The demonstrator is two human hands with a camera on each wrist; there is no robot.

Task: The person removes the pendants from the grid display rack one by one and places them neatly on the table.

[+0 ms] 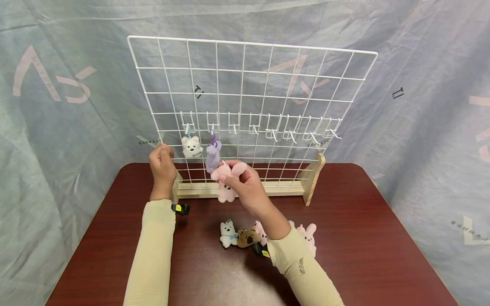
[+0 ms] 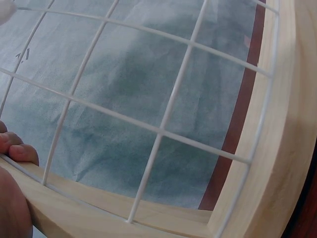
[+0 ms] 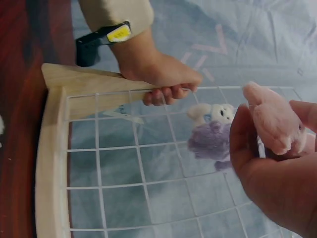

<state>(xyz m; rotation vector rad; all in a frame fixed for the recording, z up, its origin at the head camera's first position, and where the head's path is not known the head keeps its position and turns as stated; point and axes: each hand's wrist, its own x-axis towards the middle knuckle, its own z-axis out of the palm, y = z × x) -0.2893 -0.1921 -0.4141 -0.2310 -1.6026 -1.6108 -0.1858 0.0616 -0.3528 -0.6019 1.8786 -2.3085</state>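
Note:
My left hand (image 1: 163,168) grips the left edge of the white wire grid (image 1: 245,70) where it meets the wooden stand; the right wrist view shows its fingers curled round that edge. Between thumb and fingers, my right hand (image 1: 249,187) pinches a pink plush (image 1: 226,182) with long ears, held in front of the grid's lower part. Just behind it, a purple plush (image 1: 213,156) hangs from the second hook, and a white plush (image 1: 192,147) hangs from the first. In the right wrist view the pink plush (image 3: 275,119) partly covers the palm.
Several hooks (image 1: 272,134) to the right on the grid carry nothing. On the dark red table (image 1: 344,255) lie a white plush (image 1: 228,233), a brown bear (image 1: 247,237) and pink plushes (image 1: 309,238), partly behind my right wrist. Wooden feet (image 1: 314,178) support the grid.

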